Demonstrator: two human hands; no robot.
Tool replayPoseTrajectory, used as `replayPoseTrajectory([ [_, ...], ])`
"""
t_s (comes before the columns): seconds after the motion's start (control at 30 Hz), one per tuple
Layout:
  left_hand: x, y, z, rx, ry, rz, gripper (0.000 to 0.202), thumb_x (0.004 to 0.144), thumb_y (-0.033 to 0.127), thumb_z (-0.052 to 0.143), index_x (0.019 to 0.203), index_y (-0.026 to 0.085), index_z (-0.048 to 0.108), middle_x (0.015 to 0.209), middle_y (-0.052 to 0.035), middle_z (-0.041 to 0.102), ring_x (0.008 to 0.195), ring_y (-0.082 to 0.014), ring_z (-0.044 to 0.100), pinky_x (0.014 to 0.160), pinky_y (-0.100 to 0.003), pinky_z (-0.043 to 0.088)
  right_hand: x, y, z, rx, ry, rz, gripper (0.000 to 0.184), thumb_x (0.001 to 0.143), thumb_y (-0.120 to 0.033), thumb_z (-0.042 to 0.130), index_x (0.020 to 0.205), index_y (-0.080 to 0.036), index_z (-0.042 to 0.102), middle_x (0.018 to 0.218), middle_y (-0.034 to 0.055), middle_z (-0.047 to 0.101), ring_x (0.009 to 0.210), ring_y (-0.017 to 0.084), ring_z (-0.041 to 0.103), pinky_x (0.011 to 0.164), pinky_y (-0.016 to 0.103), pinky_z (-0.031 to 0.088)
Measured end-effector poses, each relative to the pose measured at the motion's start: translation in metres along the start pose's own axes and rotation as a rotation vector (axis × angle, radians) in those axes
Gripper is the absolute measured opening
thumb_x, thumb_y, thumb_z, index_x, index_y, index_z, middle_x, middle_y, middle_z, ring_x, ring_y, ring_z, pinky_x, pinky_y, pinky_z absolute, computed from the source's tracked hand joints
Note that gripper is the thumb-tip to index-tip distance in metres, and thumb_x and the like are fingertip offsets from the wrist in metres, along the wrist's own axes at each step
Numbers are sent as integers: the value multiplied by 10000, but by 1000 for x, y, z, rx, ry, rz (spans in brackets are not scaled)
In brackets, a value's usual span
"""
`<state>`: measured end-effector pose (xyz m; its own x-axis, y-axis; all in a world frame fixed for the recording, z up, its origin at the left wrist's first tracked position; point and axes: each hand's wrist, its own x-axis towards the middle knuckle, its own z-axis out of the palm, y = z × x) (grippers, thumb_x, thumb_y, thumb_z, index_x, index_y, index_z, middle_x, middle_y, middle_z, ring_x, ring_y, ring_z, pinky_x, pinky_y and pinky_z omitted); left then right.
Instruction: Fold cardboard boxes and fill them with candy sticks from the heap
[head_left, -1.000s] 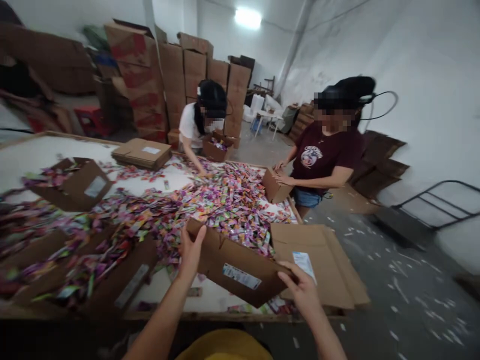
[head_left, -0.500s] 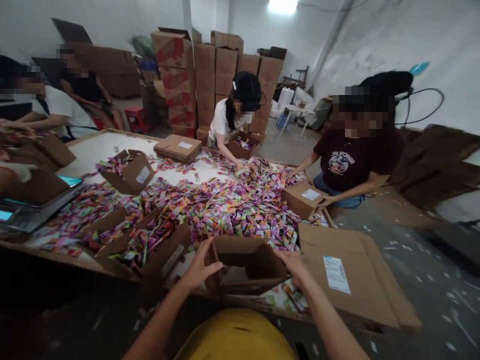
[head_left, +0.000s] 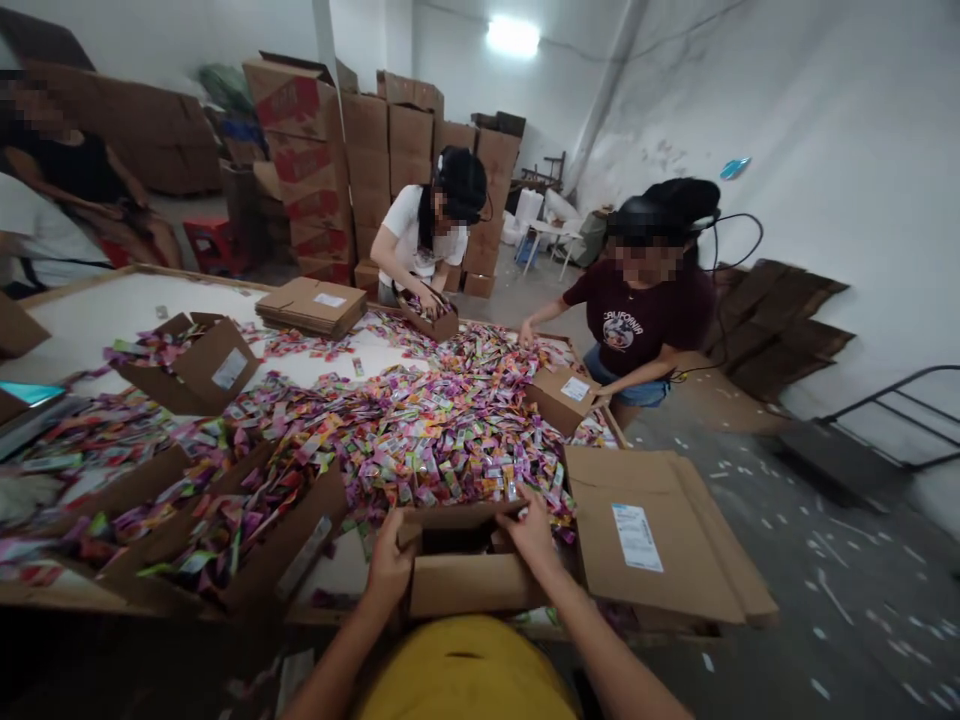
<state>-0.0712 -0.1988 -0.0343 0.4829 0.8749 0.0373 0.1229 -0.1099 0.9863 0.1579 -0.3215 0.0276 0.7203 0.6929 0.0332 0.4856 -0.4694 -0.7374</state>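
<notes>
An open cardboard box (head_left: 474, 585) stands in front of me at the table's near edge, its dark inside partly hidden by the near wall. My left hand (head_left: 391, 555) is closed on the box's left side, fingers bent around the upper edge. At the far right corner, my right hand (head_left: 529, 528) grips the edge of the box. Beyond the box spreads a large heap of small wrapped packets (head_left: 450, 425), mostly purple, pink and orange.
Packet-filled boxes (head_left: 247, 530) stand at my left, another filled box (head_left: 191, 365) behind them. Flattened cartons (head_left: 660, 540) lie at right, more (head_left: 311, 305) at the far side. Two people work opposite; the right one (head_left: 637, 310) touches a labelled box (head_left: 561, 400).
My box has tilted toward me, so its near outer wall shows more. My right hand has moved to its far corner. The view has turned right; the opposite co-worker has raised a box.
</notes>
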Motion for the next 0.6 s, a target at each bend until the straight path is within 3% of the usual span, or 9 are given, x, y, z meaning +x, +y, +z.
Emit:
replayPoseTrajectory([
  [0.07, -3, 1, -3, -13, 19, 26, 343, 677, 193, 516, 1009, 199, 603, 1040, -90, 635, 1062, -271, 580, 965, -422, 453, -20, 5, -18, 90, -109, -194, 539, 777, -377, 659, 1290, -224, 590, 1357, 114, 556, 1270, 267, 508, 1057, 429, 422],
  [0.13, -3, 6, -5, -1, 13, 96, 261, 670, 189, 517, 904, 204, 631, 1001, -92, 649, 1025, -267, 598, 940, -419, 464, -37, 8, -39, 71, -331, -357, 488, 811, -464, 660, 1264, -287, 623, 1360, 79, 568, 1313, 271, 465, 1104, 448, 364],
  [0.2, 2, 12, -10, 18, -53, 168, 193, 678, 187, 521, 824, 213, 643, 1037, -101, 667, 1054, -263, 604, 964, -416, 456, -47, 10, -53, -35, -465, -413, 490, 790, -516, 693, 1230, -305, 648, 1299, 69, 618, 1289, 287, 476, 1113, 470, 329],
  [0.23, 5, 15, -15, 28, -122, 185, 185, 694, 193, 525, 827, 220, 651, 1083, -103, 674, 1088, -260, 601, 987, -413, 448, -48, 10, -55, -89, -460, -402, 498, 793, -527, 690, 1233, -298, 641, 1255, 71, 641, 1246, 286, 505, 1091, 470, 342],
  [0.33, 17, 31, -32, 98, -404, 122, 243, 761, 249, 528, 949, 242, 682, 1247, -92, 652, 1224, -250, 547, 1062, -413, 407, -42, 3, -40, -251, -307, -339, 423, 841, -511, 646, 1168, -243, 624, 1132, 82, 662, 1077, 267, 564, 950, 423, 409],
  [0.4, 22, 46, -38, 271, -532, 85, 228, 813, 302, 508, 912, 245, 705, 1272, -90, 637, 1271, -269, 506, 1118, -461, 338, -34, -5, -17, -383, -233, -353, 352, 839, -511, 649, 1041, -225, 625, 1069, 75, 651, 1023, 268, 554, 888, 410, 394],
  [0.5, 17, 64, -24, 677, -531, 177, 219, 771, 399, 650, 873, 214, 708, 1221, -144, 621, 1280, -367, 466, 1157, -613, 154, -31, -15, 14, -528, -279, -445, 319, 814, -501, 686, 966, -231, 607, 1026, 54, 632, 1014, 270, 527, 872, 409, 352],
  [0.6, 2, 65, 6, 913, -481, 286, 328, 713, 349, 749, 982, 171, 686, 1292, -211, 553, 1330, -407, 404, 1150, -668, 12, -40, -19, 28, -624, -325, -509, 212, 851, -390, 667, 990, -240, 609, 1038, 62, 612, 1030, 271, 496, 889, 416, 331],
])
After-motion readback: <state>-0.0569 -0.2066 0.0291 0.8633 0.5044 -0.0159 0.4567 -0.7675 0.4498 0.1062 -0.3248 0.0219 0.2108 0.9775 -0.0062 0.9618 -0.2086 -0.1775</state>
